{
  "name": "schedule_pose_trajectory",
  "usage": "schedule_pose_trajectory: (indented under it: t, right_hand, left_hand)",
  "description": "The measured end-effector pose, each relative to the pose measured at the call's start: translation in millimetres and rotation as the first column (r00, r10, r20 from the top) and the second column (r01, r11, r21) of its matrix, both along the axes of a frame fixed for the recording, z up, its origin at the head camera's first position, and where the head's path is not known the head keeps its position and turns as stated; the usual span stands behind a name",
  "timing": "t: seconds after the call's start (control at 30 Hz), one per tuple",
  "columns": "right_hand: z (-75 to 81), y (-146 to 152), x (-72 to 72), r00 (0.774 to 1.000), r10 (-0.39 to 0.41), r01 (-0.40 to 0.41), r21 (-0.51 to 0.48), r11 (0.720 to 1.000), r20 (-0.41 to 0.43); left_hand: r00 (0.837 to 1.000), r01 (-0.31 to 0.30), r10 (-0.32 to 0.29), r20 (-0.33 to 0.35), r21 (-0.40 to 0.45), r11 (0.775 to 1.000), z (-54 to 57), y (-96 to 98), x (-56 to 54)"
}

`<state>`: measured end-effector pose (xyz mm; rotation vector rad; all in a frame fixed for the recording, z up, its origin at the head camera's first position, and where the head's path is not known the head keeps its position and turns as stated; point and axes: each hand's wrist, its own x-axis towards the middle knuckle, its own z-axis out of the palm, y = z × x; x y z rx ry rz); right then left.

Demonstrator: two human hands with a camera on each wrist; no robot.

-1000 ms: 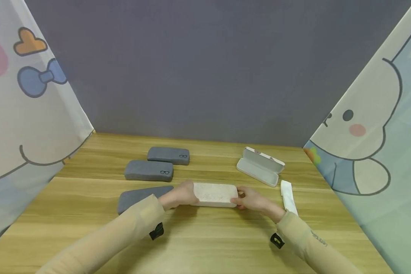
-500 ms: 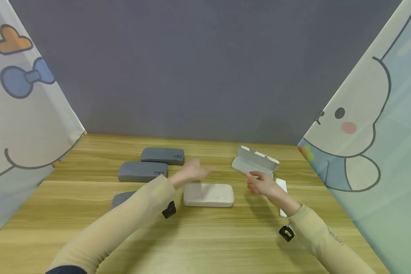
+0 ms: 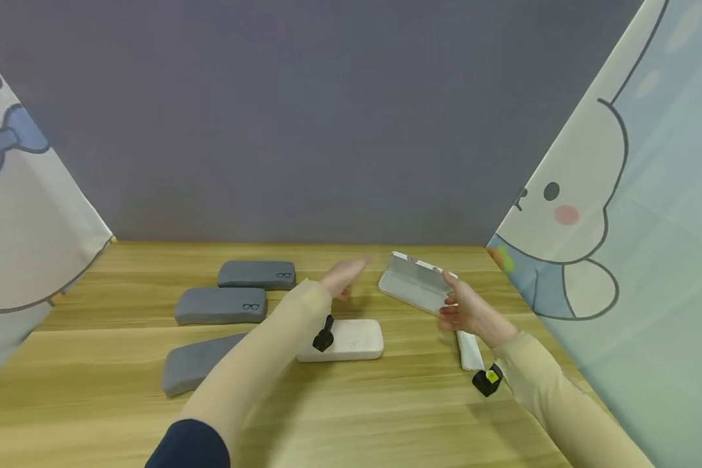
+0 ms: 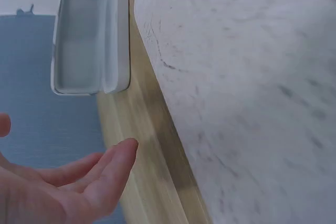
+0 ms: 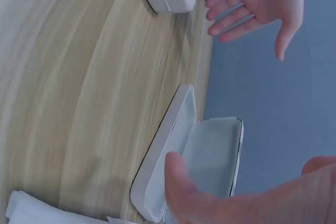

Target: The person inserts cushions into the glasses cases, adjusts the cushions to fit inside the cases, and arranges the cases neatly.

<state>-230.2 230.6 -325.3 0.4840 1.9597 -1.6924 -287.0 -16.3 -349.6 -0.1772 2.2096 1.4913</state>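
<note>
A white eyeglass case with its lid raised [image 3: 406, 289] stands toward the back right, its pale inside showing. My right hand [image 3: 476, 315] is at this case's right end, fingers loosely spread and thumb up, holding nothing; it overlaps the case in the head view. Left of the case, my left hand [image 3: 345, 276] hovers over the table with its fingers extended, palm facing the right hand in the right wrist view. Below the left forearm lies a closed white speckled eyeglass case [image 3: 357, 339], partly hidden by the sleeve and a black wrist camera.
Several grey eyeglass cases lie at the left: a far one [image 3: 256, 274], a middle one [image 3: 219, 305] and a near one [image 3: 193, 364] partly behind the left sleeve. A folded white cloth [image 3: 470, 352] lies below the right hand. A grey wall [image 3: 304, 130] rises behind the wooden table [image 3: 339, 416].
Both hands have let go of the closed white case, leaving it on the table. Left hand moved forward and right, right hand toward the raised-lid case. The head view has shifted to the right.
</note>
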Motion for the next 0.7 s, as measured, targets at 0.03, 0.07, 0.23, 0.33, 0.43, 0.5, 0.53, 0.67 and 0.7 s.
schedule_pose_trajectory:
  t: [0.03,0.07,0.23,0.33,0.43,0.5,0.53,0.67,0.7]
  right_hand:
    - [-0.5,0.7,-1.8,1.0,-0.012,0.012,0.009,1.0,0.007]
    - [-1.0,1.5,-3.6,1.0,-0.022,0.021,0.015,1.0,0.012]
    - [-6.9,6.7,-13.0,0.993,-0.098,0.1,-0.025,0.995,0.061]
    - [-11.1,10.0,-19.1,0.985,-0.146,0.152,-0.065,0.986,0.089]
    - [-15.3,10.2,-25.4,0.976,-0.192,0.201,-0.096,0.975,0.099]
    - [-18.4,9.6,-28.7,0.971,-0.215,0.226,-0.104,0.969,0.102]
    - [-20.0,9.7,-30.2,0.969,-0.225,0.236,-0.109,0.966,0.103]
    - [-25.2,11.2,-34.5,0.957,-0.27,0.282,-0.111,0.953,0.108]
    - [-26.5,11.9,-35.6,0.954,-0.279,0.291,-0.11,0.95,0.111]
  left_hand:
    - [1.0,-0.02,0.02,0.003,0.001,1.0,-2.2,2.4,-3.3]
    - [0.999,-0.034,0.034,0.007,0.004,0.999,-4.3,4.7,-6.2]
    - [0.999,-0.034,0.034,0.022,0.015,0.999,-11.2,19.7,-15.8]
    - [1.0,-0.011,0.011,0.028,0.002,1.0,-13.4,31.2,-20.6]
    - [1.0,-0.015,0.015,0.024,-0.007,1.0,-16.4,41.5,-25.1]
    - [0.999,-0.027,0.028,0.018,-0.006,1.0,-19.3,47.1,-27.3]
    - [0.999,-0.032,0.032,0.018,0.0,0.999,-20.6,49.9,-28.3]
    - [1.0,-0.025,0.025,0.018,0.033,0.999,-24.3,60.9,-30.7]
    - [1.0,-0.017,0.016,0.014,0.036,0.999,-24.8,63.5,-31.0]
